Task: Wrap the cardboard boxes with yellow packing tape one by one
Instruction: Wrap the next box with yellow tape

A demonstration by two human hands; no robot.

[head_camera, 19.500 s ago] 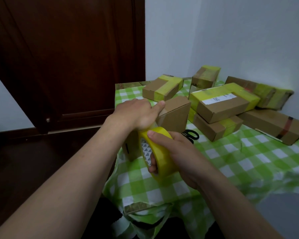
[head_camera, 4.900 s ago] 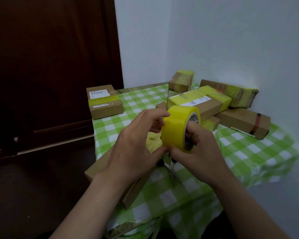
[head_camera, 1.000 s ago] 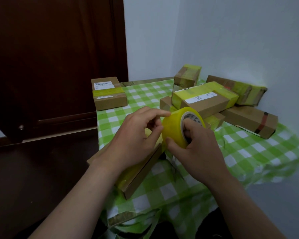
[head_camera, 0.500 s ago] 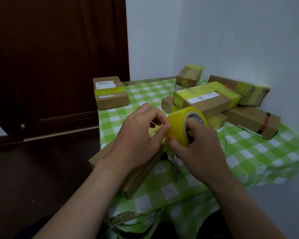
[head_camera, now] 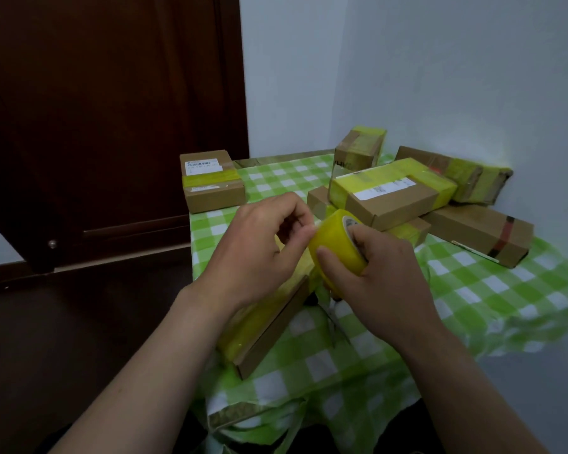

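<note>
My right hand (head_camera: 379,271) grips a roll of yellow packing tape (head_camera: 336,245), fingers through its core and thumb on the outer face. My left hand (head_camera: 259,253) is curled at the roll's left edge, fingertips picking at the tape surface. Beneath both hands lies a long flat cardboard box (head_camera: 263,326) with yellow tape along its top, jutting over the table's near-left edge. Most of this box is hidden by my left hand and wrist.
The green checked tablecloth (head_camera: 473,290) covers a small table in a wall corner. Several taped boxes are stacked at the back right (head_camera: 391,194), one with a white label sits at the back left (head_camera: 210,181). A dark wooden door (head_camera: 112,126) stands left.
In the last second the hands and roll stayed in place over the long box. My left fingers shifted slightly at the roll's edge. The camera view drifted a little.
</note>
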